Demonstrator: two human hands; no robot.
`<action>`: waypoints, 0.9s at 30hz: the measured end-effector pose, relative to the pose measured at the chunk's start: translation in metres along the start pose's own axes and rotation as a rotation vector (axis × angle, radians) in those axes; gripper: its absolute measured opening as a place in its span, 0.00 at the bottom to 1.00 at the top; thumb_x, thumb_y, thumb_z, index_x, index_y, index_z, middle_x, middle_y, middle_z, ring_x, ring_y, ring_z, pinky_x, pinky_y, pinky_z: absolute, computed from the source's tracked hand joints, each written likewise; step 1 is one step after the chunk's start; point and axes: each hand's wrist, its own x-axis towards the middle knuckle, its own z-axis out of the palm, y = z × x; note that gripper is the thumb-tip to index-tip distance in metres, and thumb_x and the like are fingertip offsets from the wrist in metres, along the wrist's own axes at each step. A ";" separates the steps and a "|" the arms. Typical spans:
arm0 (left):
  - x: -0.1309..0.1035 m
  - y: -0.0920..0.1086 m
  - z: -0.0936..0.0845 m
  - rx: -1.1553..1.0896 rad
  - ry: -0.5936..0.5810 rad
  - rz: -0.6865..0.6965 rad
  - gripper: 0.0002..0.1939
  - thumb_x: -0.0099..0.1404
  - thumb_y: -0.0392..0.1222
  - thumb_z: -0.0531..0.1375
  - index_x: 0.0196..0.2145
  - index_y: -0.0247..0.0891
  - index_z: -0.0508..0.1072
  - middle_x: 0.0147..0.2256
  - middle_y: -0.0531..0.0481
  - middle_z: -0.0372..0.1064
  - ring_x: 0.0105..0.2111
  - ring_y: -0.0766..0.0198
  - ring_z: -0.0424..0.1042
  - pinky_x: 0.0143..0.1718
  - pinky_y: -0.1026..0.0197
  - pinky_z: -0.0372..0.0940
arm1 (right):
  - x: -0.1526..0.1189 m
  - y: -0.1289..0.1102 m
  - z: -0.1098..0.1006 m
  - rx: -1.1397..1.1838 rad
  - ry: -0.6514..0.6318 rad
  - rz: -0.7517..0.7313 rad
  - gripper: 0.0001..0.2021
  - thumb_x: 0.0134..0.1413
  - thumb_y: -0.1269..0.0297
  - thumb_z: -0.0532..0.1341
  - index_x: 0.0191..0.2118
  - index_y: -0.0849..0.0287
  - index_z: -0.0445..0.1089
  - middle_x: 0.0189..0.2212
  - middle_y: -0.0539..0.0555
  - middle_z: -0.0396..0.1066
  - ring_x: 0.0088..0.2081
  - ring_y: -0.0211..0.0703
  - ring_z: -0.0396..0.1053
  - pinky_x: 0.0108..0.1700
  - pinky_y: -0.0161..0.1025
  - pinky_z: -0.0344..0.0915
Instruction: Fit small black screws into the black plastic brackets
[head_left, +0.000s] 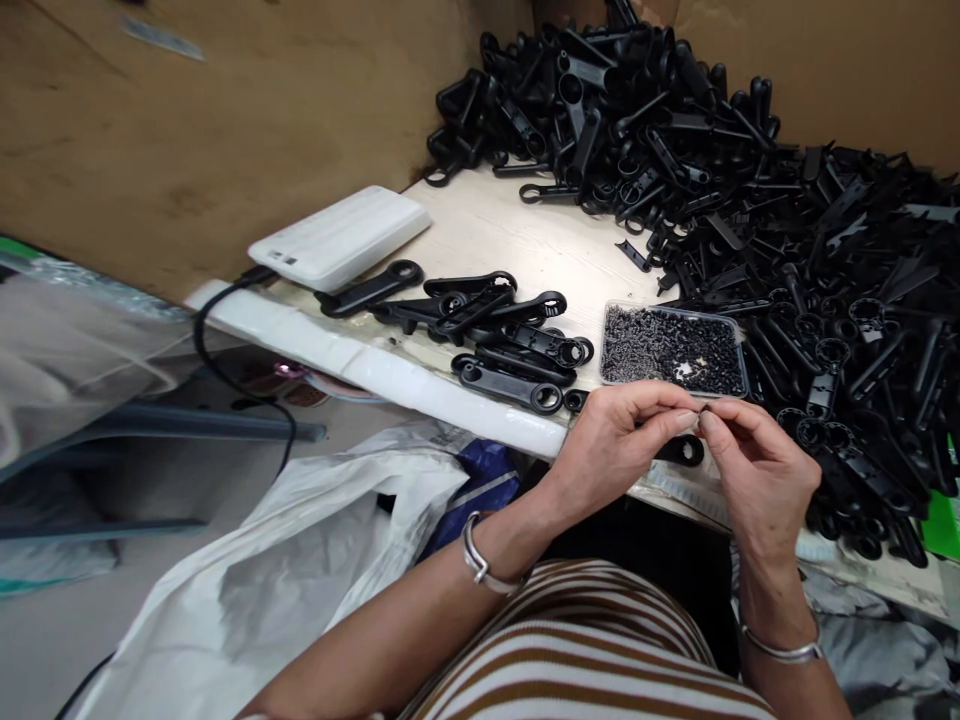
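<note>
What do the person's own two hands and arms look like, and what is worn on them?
The left hand and right hand are bare, without gloves. Each wrist wears a shiny silver-coloured bracelet: a curved band on the left and a slim one on the right. No sleeve reaches either wrist.

Between the fingers [664, 396] there's probably some piece [703, 409]. Just beyond them sits a tray [686, 370] of parts [637, 340]; leftward lie handles [480, 312], then a power bank [341, 235]; a heap [750, 220] spreads behind and rightward.
</note>
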 end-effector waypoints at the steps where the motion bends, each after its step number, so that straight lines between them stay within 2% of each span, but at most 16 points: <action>1: 0.000 0.000 0.000 -0.016 -0.008 0.003 0.06 0.62 0.37 0.62 0.34 0.35 0.80 0.32 0.50 0.78 0.33 0.65 0.75 0.37 0.67 0.68 | 0.000 0.001 0.000 0.019 -0.008 0.027 0.04 0.53 0.64 0.66 0.35 0.55 0.77 0.34 0.52 0.77 0.34 0.41 0.75 0.37 0.39 0.74; 5: 0.000 0.000 -0.001 -0.048 -0.017 0.001 0.06 0.63 0.37 0.61 0.33 0.35 0.79 0.31 0.50 0.78 0.32 0.66 0.75 0.37 0.68 0.68 | 0.002 0.003 -0.005 0.108 -0.072 0.170 0.06 0.53 0.62 0.66 0.37 0.56 0.77 0.30 0.50 0.76 0.29 0.39 0.73 0.32 0.36 0.72; 7: -0.001 -0.001 -0.001 -0.039 -0.001 -0.012 0.05 0.62 0.37 0.62 0.32 0.35 0.79 0.31 0.50 0.78 0.32 0.65 0.75 0.37 0.67 0.68 | 0.002 0.003 -0.008 0.094 -0.099 0.172 0.07 0.54 0.61 0.66 0.38 0.56 0.76 0.31 0.50 0.76 0.30 0.39 0.73 0.33 0.37 0.72; 14: -0.001 -0.002 -0.002 0.011 0.015 0.003 0.04 0.61 0.37 0.63 0.32 0.35 0.80 0.30 0.51 0.78 0.31 0.66 0.74 0.35 0.67 0.68 | 0.001 -0.004 -0.011 -0.066 -0.193 -0.082 0.04 0.60 0.66 0.61 0.39 0.54 0.74 0.37 0.50 0.75 0.40 0.40 0.72 0.45 0.39 0.70; 17: -0.001 -0.002 -0.003 0.031 0.008 0.022 0.04 0.61 0.36 0.63 0.32 0.35 0.80 0.31 0.51 0.78 0.32 0.66 0.75 0.36 0.67 0.68 | 0.001 -0.007 -0.011 -0.119 -0.214 -0.151 0.05 0.61 0.68 0.60 0.40 0.54 0.73 0.38 0.51 0.75 0.42 0.41 0.72 0.46 0.39 0.69; 22: -0.002 -0.004 -0.005 0.084 0.004 0.046 0.04 0.61 0.34 0.63 0.33 0.34 0.80 0.32 0.50 0.79 0.32 0.66 0.75 0.37 0.68 0.68 | 0.002 -0.010 -0.012 -0.161 -0.230 -0.210 0.05 0.62 0.69 0.60 0.40 0.55 0.73 0.38 0.51 0.75 0.41 0.40 0.72 0.46 0.39 0.70; 27: -0.004 -0.006 -0.005 0.150 -0.001 0.108 0.05 0.62 0.33 0.63 0.33 0.34 0.80 0.31 0.51 0.79 0.32 0.67 0.76 0.36 0.69 0.67 | 0.002 -0.011 -0.012 -0.185 -0.238 -0.195 0.04 0.61 0.69 0.61 0.38 0.55 0.73 0.35 0.49 0.75 0.38 0.39 0.73 0.43 0.37 0.70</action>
